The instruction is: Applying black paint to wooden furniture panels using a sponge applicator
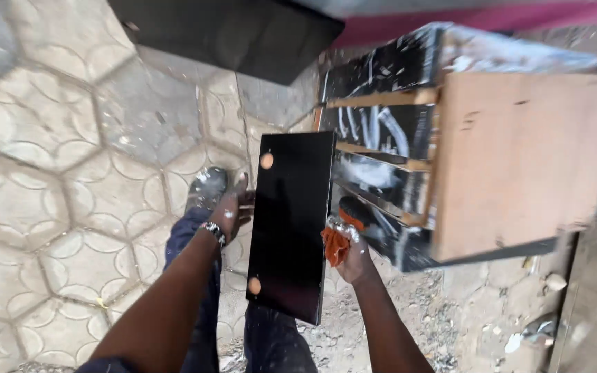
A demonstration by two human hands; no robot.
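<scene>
The black panel [291, 224] stands near centre, glossy, with two pale round spots on its face, one toward 12 o'clock and one toward 6. The left hand [228, 213] presses its 9 o'clock edge; how tightly that grip closes I cannot tell, since the fingers sit behind the board. The right hand [348, 252], at 3 o'clock of the panel, is clenched around an orange cloth [336, 243].

Judging from this, the panel is steadied on one edge only, so it could tip or slide and strike the paved floor [57, 179] or the shoe [206, 186] (just beyond the left hand). The cloth could also smear the gloss.

The open wooden frame [450, 138] at 2 o'clock, black-painted with white streaks, shows nothing clearly stored between its slats.
</scene>
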